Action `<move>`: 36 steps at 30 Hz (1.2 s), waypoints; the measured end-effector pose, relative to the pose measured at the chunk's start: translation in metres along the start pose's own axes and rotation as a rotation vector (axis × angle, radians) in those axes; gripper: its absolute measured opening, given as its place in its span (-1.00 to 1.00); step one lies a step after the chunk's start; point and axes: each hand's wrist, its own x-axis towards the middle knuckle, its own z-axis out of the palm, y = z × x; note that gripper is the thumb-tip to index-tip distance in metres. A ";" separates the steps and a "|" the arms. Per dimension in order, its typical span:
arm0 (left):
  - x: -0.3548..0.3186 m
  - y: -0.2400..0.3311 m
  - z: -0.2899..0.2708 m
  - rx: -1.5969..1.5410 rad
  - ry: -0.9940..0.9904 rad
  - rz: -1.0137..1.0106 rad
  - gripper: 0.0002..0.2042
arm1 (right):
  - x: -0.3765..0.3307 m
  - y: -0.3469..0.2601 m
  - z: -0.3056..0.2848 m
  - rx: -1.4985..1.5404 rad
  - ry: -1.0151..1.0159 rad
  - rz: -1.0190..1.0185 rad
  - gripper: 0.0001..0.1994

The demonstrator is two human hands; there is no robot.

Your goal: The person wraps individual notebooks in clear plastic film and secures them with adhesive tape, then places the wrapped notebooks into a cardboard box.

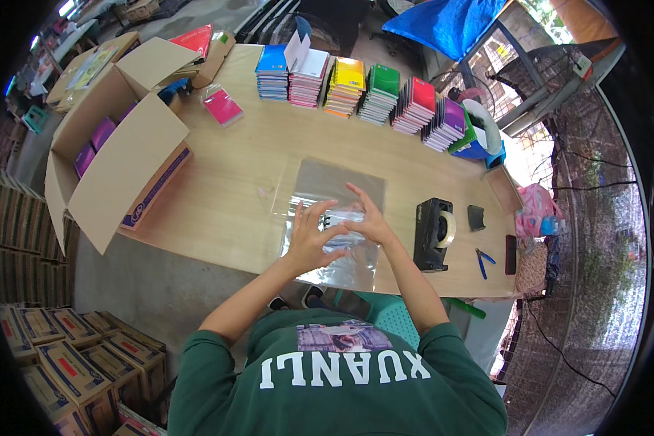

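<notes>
Clear plastic bags or sheets point(320, 176) lie in a shiny layer at the near middle of the table. Over them, my left hand point(309, 240) has its fingers spread and its thumb apart. Close on its right is my right hand point(373, 221), index finger raised and thumb pointing toward the left hand's fingertips. Crinkled clear plastic with a small dark print point(326, 220) shows between the hands. Whether the fingertips touch or lift that plastic, I cannot tell. To the right of my hands stands a black tape dispenser point(430, 236) with a roll of tape.
Stacks of coloured notebooks point(380, 91) line the far edge. A pink notebook pack point(222, 107) lies near an open carton point(134, 163) at left. Blue-handled pliers point(485, 261) and a dark block point(476, 218) sit at right. Cartons point(76, 363) are piled on the floor.
</notes>
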 end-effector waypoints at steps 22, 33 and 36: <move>0.016 -0.022 0.050 -0.797 0.062 -0.599 -0.78 | -0.052 -0.002 0.016 -0.606 0.291 -0.526 -0.72; 0.013 -0.007 0.056 -0.691 0.165 -0.591 -0.83 | -0.206 0.040 -0.131 -0.776 1.272 0.214 -0.77; 0.016 -0.007 0.056 -0.706 0.150 -0.585 -0.83 | -0.217 0.043 -0.160 0.112 0.966 0.754 -0.80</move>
